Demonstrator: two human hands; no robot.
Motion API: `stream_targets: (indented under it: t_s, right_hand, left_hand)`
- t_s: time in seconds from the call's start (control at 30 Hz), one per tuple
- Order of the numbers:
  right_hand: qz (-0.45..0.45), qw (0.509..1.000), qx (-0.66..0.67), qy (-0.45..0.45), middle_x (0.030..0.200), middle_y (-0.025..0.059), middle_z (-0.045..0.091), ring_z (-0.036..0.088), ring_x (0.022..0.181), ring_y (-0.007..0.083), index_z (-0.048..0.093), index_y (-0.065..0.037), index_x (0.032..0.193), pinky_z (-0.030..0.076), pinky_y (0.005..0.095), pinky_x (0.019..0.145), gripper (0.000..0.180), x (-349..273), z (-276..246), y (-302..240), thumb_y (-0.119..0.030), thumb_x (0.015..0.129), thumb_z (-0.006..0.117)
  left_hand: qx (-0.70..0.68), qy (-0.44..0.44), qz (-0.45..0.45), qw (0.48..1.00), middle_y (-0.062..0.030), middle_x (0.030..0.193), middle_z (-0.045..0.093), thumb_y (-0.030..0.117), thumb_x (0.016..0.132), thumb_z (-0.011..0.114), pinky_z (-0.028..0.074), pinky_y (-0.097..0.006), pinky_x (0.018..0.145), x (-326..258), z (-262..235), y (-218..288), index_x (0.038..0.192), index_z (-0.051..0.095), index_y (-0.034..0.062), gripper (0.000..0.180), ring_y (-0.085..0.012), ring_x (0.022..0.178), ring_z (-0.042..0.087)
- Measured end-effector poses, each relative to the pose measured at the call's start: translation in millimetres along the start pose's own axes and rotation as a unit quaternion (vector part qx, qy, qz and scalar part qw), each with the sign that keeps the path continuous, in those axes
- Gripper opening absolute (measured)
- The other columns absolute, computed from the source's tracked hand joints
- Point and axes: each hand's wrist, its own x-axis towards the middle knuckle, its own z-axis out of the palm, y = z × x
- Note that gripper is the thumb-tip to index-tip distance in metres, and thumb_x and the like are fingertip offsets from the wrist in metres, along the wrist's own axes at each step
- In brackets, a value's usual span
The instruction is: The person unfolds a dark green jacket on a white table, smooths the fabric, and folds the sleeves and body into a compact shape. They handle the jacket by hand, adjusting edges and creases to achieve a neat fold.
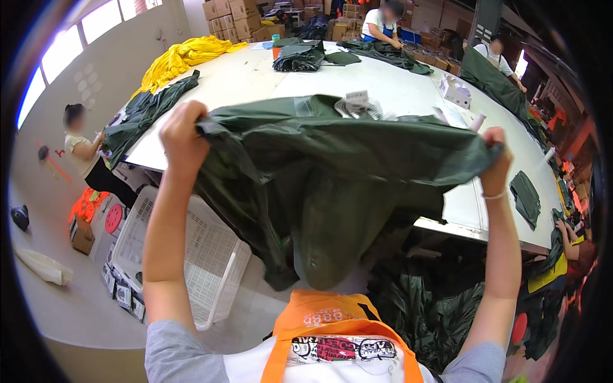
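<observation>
I hold a dark green raincoat-like garment spread out in the air in front of me, above the near edge of a large white table. My left hand grips its left upper corner. My right hand grips its right upper corner, with a thin bracelet on that wrist. The middle of the garment sags down toward my orange apron. A pale label patch shows on the garment's far side.
A white plastic crate stands on the floor at my left. More green garments lie on the table, piled below it at right; a yellow heap sits far left. Other people work around the table. Cardboard boxes stack behind.
</observation>
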Motion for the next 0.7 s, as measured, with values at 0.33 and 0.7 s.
stream_targets:
  t_s: [0.33, 0.7]
  right_hand:
    - [-0.157, 0.981, -0.086, 0.081, 0.075, 0.0135, 0.054, 0.050, 0.059, 0.0219, 0.043, -0.004, 0.086, 0.042, 0.0300, 0.053, 0.026, 3.3, -93.5, -52.1, -0.002, 0.073, 0.065]
    - [-0.214, 0.974, -0.077, 0.009, 0.083, 0.0177, 0.052, 0.048, 0.059, 0.0235, 0.041, 0.002, 0.086, 0.040, 0.0307, 0.051, 0.032, -38.7, -146.7, -37.8, -0.005, 0.062, 0.061]
  left_hand:
    - [0.073, 0.189, 0.092, 0.975, -0.0074, 0.066, 0.058, 0.009, 0.072, 0.060, 0.038, -0.026, 0.048, 11.2, -38.0, 21.6, 0.066, 0.043, 0.0053, 0.018, -0.0180, 0.054, 0.048]
    - [0.080, 0.121, 0.021, 0.989, -0.0111, 0.084, 0.059, 0.008, 0.075, 0.066, 0.042, -0.033, 0.068, -6.2, -47.5, 56.0, 0.080, 0.043, 0.0057, 0.024, -0.0217, 0.071, 0.051]
